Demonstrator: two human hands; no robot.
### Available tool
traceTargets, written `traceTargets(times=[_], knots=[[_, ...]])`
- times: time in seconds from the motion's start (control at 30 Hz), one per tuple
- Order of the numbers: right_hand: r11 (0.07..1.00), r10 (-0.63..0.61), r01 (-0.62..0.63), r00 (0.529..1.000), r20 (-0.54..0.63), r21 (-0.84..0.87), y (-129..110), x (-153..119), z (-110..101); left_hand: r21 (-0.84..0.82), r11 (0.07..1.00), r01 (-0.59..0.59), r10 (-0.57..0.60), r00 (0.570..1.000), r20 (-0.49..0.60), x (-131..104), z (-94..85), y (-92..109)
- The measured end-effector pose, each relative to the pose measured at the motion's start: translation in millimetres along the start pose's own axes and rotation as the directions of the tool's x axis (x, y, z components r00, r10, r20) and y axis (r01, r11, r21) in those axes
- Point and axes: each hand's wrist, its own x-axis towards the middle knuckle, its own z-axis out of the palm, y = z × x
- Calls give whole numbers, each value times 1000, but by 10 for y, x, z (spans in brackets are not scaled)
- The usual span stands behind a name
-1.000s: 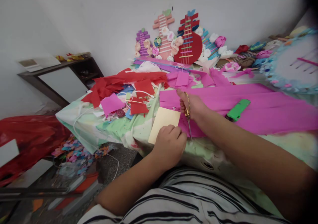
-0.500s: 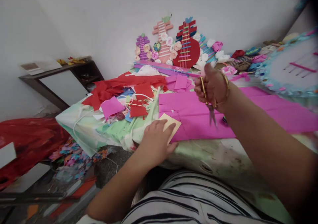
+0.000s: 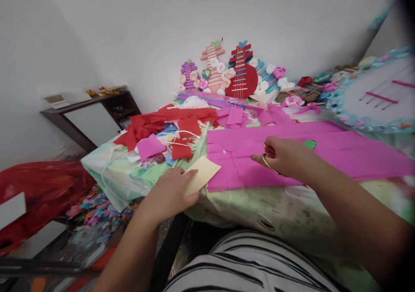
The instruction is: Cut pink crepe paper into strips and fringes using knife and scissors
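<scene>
A small cream card (image 3: 206,174) is held between the thumb and fingers of my left hand (image 3: 171,192), by the near left corner of a wide pink paper sheet (image 3: 246,171). My right hand (image 3: 285,157) is closed around the gold handles of a pair of scissors (image 3: 269,164), over the middle of the sheet. The scissors' blades are hidden from view. A small green item (image 3: 310,144) lies on the pink sheet just beyond my right wrist. Shallow creases run across the sheet.
Red paper scraps (image 3: 142,128), a pink square (image 3: 150,147) and white cord (image 3: 112,164) crowd the table's left side. Decorated paper guitars (image 3: 241,80) lean on the wall. A blue-rimmed round decoration (image 3: 382,97) stands right; a low cabinet (image 3: 92,121) is at left.
My left hand has lifted the cream card off the pink sheet and moved it left. My right hand has come down and turned with the scissors, uncovering the green item. The camera view has shifted slightly.
</scene>
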Motion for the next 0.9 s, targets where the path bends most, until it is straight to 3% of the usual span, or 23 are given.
traceTargets(times=[0.13,0.23,0.33,0.37,0.47,0.6,0.73,0.9], knots=[[991,-76,89,987,-141,95,76,-52,-29,143,948,283,-263,954,-140,8,15,-92],[986,-63,100,965,-255,133,86,-61,-51,180,920,348,-303,924,-235,29,32,26],[1000,-26,24,992,-120,-17,62,-22,4,141,957,255,-195,919,-343,82,56,297],[997,-5,1,999,-50,-80,47,-1,42,112,984,139,-94,938,-333,112,65,386],[980,39,-18,994,100,-197,-6,62,166,23,991,-133,135,967,-217,240,91,532],[975,8,38,978,207,-219,-48,111,232,-133,914,-382,376,924,-72,414,87,444],[981,-65,112,959,276,-159,-33,129,216,-193,882,-430,426,903,-63,457,29,370],[988,-64,100,958,279,-118,9,140,252,-212,857,-470,472,881,-45,433,-30,413]])
